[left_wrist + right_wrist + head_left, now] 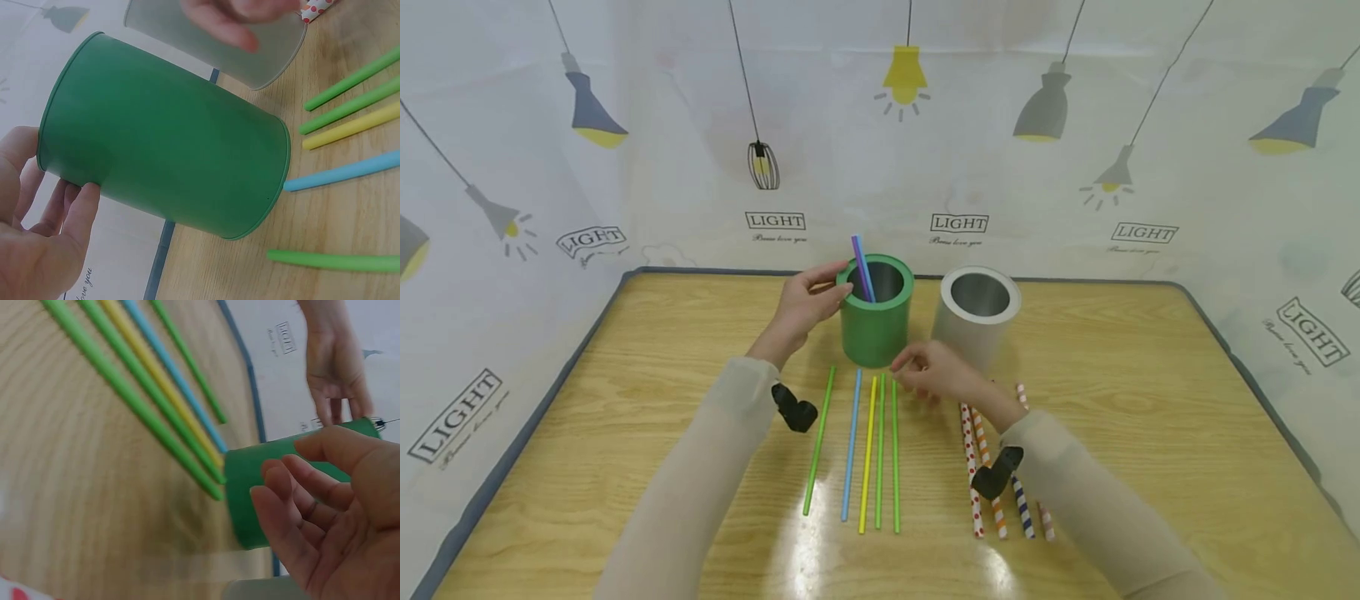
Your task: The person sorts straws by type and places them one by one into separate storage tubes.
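My left hand (808,304) grips the upper left side of a green canister (876,333), fingers and thumb at its rim. A purple straw (857,258) and a blue straw (867,273) lean inside the canister. In front of it, my right hand (934,371) hovers with loosely bent fingers and nothing between them. Close below lie plain straws: a green straw (818,442) at left, a light blue straw (852,446), a yellow straw (868,454) and two more green straws (350,92). In the right wrist view, the right fingers overlap the green canister (240,500).
A grey-white canister (958,333) stands right of the green one. Patterned straws lie partly under my right forearm: a red-dotted straw (976,500), an orange-striped straw (997,512) and a navy-striped straw (1024,512) among them. A lamp-printed backdrop (850,150) borders the wooden table (625,433).
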The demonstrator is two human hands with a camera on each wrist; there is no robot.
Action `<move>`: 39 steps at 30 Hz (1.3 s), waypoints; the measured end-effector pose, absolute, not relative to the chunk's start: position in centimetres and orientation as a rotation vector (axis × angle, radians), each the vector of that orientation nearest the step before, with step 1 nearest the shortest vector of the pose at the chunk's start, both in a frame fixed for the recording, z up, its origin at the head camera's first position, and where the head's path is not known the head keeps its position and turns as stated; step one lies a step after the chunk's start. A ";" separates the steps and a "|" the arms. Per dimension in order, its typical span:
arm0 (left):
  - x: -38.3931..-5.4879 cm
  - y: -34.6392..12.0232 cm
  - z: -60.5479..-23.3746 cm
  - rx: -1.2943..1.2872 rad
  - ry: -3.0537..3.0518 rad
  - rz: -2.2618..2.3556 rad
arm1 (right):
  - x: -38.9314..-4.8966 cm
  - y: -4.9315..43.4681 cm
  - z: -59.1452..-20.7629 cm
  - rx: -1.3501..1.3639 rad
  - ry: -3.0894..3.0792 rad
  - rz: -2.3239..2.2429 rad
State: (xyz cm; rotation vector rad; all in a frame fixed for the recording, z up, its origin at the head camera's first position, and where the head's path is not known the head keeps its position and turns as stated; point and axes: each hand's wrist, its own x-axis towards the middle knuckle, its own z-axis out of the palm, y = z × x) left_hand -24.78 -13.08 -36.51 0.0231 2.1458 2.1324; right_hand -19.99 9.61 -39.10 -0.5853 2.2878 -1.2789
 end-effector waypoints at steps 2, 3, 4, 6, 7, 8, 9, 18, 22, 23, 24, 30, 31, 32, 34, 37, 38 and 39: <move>-24.7 -13.0 -36.4 0.029 2.149 2.130 | -19.8 9.7 -39.9 -0.562 2.286 -1.267; -24.7 -13.0 -36.4 0.029 2.152 2.127 | -19.7 9.7 -40.3 -0.553 2.284 -1.263; -24.7 -13.0 -36.3 0.030 2.154 2.124 | -19.6 9.8 -40.5 -0.535 2.281 -1.256; -24.7 -13.0 -36.3 0.031 2.160 2.120 | -19.3 9.8 -40.8 -0.495 2.274 -1.258; -24.7 -13.0 -36.3 0.027 2.160 2.119 | -19.3 9.8 -41.0 -0.481 2.271 -1.262; -24.7 -13.0 -36.3 0.021 2.159 2.119 | -19.2 9.7 -41.1 -0.470 2.274 -1.266; -24.7 -13.0 -36.3 0.017 2.156 2.120 | -19.2 9.7 -41.3 -0.452 2.276 -1.267; -25.0 -13.1 -36.3 0.020 2.159 2.121 | -19.0 9.2 -43.0 -0.298 2.288 -1.316; -24.9 -13.1 -36.3 0.019 2.165 2.114 | -18.9 8.7 -43.8 -0.196 2.303 -1.360; -24.9 -13.1 -36.3 0.019 2.166 2.113 | -18.8 8.6 -43.9 -0.166 2.301 -1.374; -24.8 -13.1 -36.3 0.020 2.168 2.112 | -18.8 8.5 -43.9 -0.141 2.303 -1.384; -24.7 -13.0 -36.3 0.022 2.173 2.105 | -18.6 8.1 -44.0 -0.077 2.314 -1.404; -24.7 -13.0 -36.2 0.020 2.172 2.106 | -18.6 8.0 -44.0 -0.077 2.320 -1.395; -24.7 -13.0 -36.2 0.019 2.171 2.105 | -18.5 8.0 -44.0 -0.077 2.328 -1.389; -24.7 -13.0 -36.2 0.017 2.169 2.105 | -18.5 7.9 -44.0 -0.074 2.341 -1.375; -24.6 -13.0 -36.1 0.022 2.162 2.106 | -18.5 7.8 -44.1 -0.074 2.361 -1.353; -24.6 -13.0 -36.1 0.025 2.159 2.108 | -18.5 7.8 -44.1 -0.074 2.364 -1.353; -24.6 -13.1 -36.1 0.026 2.157 2.109 | -18.5 7.8 -44.1 -0.075 2.370 -1.348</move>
